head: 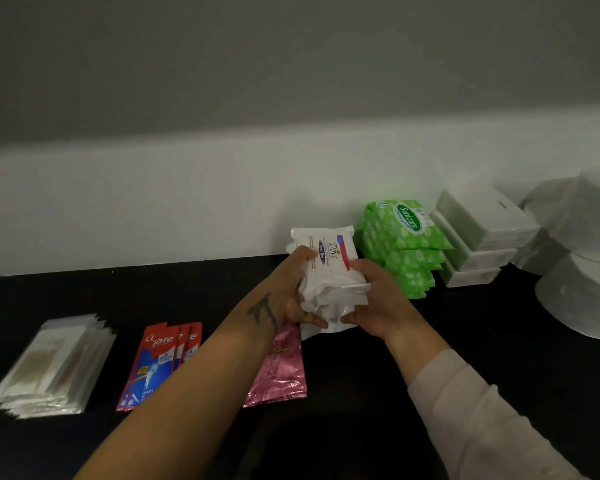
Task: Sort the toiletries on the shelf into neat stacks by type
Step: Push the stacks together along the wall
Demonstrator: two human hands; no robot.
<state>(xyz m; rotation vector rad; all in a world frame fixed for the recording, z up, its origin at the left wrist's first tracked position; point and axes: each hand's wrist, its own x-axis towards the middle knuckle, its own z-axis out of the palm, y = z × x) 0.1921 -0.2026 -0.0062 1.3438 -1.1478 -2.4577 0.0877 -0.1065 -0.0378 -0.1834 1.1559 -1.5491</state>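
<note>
We see both hands clasped around a small stack of white Dove packets (329, 271), held just above the black shelf (378, 393) near the white wall (153, 209). The left hand (288, 292) curls its fingers over the stack's left edge with the thumb underneath; the right hand (378, 299) grips the right edge the same way, its thumb meeting the lower packets. The top packet faces up with its label readable, while the ones beneath look crumpled, and we cannot tell how many there are.

Just right of the held stack stands a pile of green Sanicare packs (404, 247), and beside that a pile of plain white packs (478, 233), with white paper rolls (582, 254) at the far right. Under the left wrist lies a pink foil sachet pile (281, 372). Further left lie the fanned red Colgate sachets (160, 362), and well apart at the left end a blurred stack of clear-wrapped packets (52, 365).
</note>
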